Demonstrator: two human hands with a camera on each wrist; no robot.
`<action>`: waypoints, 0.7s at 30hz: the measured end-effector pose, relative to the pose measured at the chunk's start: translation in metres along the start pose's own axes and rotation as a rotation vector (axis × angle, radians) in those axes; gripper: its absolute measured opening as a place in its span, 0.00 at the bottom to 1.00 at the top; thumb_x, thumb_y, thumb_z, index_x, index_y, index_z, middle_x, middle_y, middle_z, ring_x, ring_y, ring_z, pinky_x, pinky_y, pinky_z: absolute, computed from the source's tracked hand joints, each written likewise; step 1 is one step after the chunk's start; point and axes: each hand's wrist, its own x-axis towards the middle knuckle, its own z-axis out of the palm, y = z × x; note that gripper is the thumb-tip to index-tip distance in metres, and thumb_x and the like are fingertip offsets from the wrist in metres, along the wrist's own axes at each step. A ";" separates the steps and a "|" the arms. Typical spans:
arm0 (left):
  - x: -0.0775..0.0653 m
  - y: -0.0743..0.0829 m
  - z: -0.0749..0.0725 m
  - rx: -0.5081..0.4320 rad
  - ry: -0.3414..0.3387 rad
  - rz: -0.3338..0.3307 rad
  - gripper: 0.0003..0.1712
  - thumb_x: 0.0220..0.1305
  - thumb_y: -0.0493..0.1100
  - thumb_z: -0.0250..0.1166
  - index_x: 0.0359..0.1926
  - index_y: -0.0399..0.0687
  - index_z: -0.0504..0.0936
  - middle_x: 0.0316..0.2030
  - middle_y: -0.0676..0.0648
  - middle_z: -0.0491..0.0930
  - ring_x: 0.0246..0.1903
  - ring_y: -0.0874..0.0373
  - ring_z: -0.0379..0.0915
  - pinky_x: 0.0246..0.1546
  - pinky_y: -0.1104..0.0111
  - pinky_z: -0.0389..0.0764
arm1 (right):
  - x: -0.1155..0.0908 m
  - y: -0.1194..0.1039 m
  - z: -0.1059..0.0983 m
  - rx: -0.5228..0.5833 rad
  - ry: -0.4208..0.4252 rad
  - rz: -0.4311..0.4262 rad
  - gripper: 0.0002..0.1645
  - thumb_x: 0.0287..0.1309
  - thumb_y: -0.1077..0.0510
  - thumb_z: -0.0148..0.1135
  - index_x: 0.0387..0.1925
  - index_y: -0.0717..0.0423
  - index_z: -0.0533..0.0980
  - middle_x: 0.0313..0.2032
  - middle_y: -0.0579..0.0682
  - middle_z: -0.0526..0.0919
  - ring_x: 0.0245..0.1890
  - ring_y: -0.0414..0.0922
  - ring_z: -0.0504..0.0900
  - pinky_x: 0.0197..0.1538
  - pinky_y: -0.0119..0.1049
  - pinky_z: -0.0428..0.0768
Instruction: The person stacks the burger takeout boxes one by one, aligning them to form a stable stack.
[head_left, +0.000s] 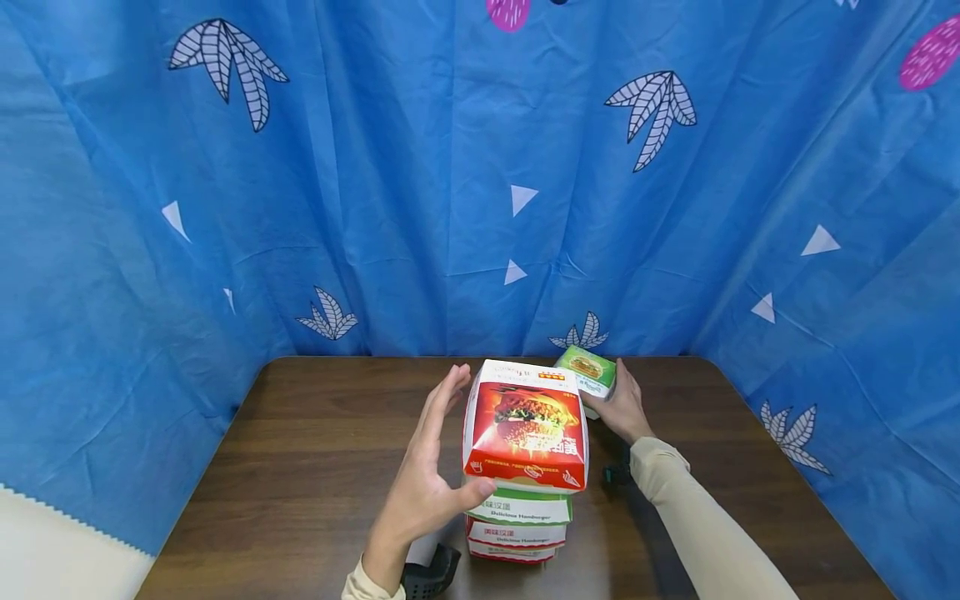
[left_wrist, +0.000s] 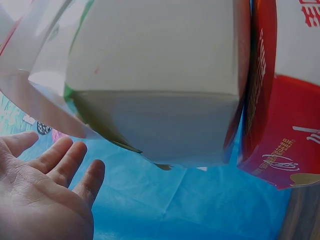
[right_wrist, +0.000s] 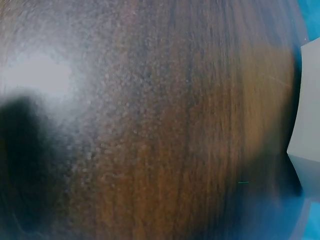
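Note:
A stack of hamburger boxes stands at the table's front middle: a red box [head_left: 528, 429] on top, a green box [head_left: 521, 507] under it, red-trimmed ones [head_left: 516, 533] below. My left hand [head_left: 423, 483] is held beside the stack's left side, fingers extended and thumb apart. In the left wrist view its palm and fingers [left_wrist: 62, 165] are next to the white box walls [left_wrist: 155, 125], holding nothing. Farther back, my right hand [head_left: 626, 408] grips a small green hamburger box [head_left: 588, 367] by its near right side. In the right wrist view only a pale box edge [right_wrist: 307, 120] shows; the hand is out of sight.
The dark wooden table [head_left: 315, 467] ends at a blue patterned curtain [head_left: 450, 208] behind and at both sides. Black straps [head_left: 431, 575] sit at the wrists. A white cloth edge [head_left: 60, 550] lies at the lower left.

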 end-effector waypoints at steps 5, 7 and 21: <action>-0.001 0.001 0.000 0.006 0.001 -0.003 0.59 0.59 0.69 0.67 0.83 0.59 0.49 0.79 0.49 0.56 0.76 0.53 0.54 0.69 0.44 0.70 | 0.000 0.001 0.001 0.014 0.002 0.007 0.69 0.59 0.40 0.69 0.81 0.63 0.34 0.80 0.67 0.42 0.78 0.66 0.42 0.77 0.67 0.50; -0.001 0.001 0.000 0.005 0.000 -0.003 0.59 0.59 0.70 0.67 0.83 0.59 0.49 0.79 0.51 0.56 0.76 0.53 0.54 0.69 0.43 0.70 | 0.000 0.001 0.000 0.021 0.002 0.009 0.70 0.59 0.39 0.69 0.81 0.63 0.34 0.80 0.68 0.42 0.77 0.66 0.43 0.77 0.68 0.51; -0.001 0.000 -0.001 -0.007 -0.009 -0.015 0.59 0.59 0.68 0.69 0.83 0.60 0.49 0.79 0.54 0.55 0.76 0.54 0.53 0.68 0.39 0.69 | -0.011 0.007 0.004 0.053 0.012 0.010 0.70 0.59 0.39 0.71 0.82 0.59 0.35 0.80 0.67 0.46 0.76 0.65 0.50 0.76 0.68 0.54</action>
